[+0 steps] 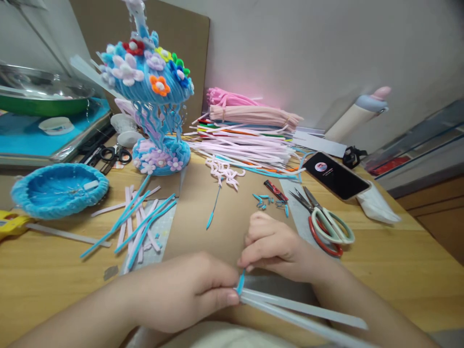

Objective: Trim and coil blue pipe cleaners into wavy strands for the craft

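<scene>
My left hand (pixel 188 290) and my right hand (pixel 275 246) meet near the table's front edge over a sheet of brown cardboard (pixel 217 212). Both pinch a short blue pipe cleaner (pixel 240 282) at the end of long translucent white sticks (pixel 304 309), which run off to the lower right. The left thumb and fingers press on the stick ends; the right fingertips hold the top of the blue piece.
A blue pipe-cleaner lamp with flowers (pixel 152 96) stands at the back. Loose blue and pink pipe cleaners (pixel 137 222) lie left, a stack of them (pixel 250 125) behind. Scissors (pixel 326 222), a phone (pixel 335 179), a blue woven bowl (pixel 60 188) and a yellow tool (pixel 12 223) surround.
</scene>
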Motion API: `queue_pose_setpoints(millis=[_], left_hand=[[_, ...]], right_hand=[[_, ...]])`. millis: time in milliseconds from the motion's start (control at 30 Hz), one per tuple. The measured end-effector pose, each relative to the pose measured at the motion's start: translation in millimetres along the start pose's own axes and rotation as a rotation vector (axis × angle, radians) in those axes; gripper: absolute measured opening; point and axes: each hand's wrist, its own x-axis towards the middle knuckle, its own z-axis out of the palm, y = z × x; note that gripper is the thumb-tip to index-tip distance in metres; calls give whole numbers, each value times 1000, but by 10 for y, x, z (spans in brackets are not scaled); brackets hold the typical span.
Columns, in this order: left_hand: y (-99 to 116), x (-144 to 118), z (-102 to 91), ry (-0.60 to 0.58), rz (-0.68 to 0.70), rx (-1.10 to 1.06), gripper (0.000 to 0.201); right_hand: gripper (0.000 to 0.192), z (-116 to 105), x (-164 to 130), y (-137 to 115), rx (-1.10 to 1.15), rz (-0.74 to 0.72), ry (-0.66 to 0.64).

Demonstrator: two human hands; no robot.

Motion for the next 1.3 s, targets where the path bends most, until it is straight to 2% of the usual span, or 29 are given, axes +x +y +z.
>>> queue_pose_setpoints(millis=[67,133,267,367,467,533,633,733,800,933,1300], left_hand=[[21,-8,-35,63,8,-39,34],[14,-9,-62,211,-15,-58,33],[-40,24,-60,532,-94,-8,32],[-68,47,-10,616,-128,182,31],[-66,50,55,585,-171,442,29],[-48,51,91,534,-193,571,25],[-5,54,124,386,-198,732,19],[31,38,119,217,-160,847,30],[42,17,97,166,-113,859,31],[42,-5,54,137,-69,807,22],[-22,23,112,146,-65,818,15]], right_hand=[[23,26,-2,-4,33,47,32],[26,61,1,-29,-35,114,66],[23,174,26,-141,-405,140,188],[22,262,45,-249,-628,92,218],[18,310,31,-332,-705,57,226],[16,320,6,-359,-729,54,188],[15,307,-22,-366,-715,17,102],[16,253,-22,-361,-658,-41,43],[18,199,-10,-358,-585,-40,13],[19,116,9,-341,-443,-2,-24],[24,111,8,-315,-405,-10,-27]])
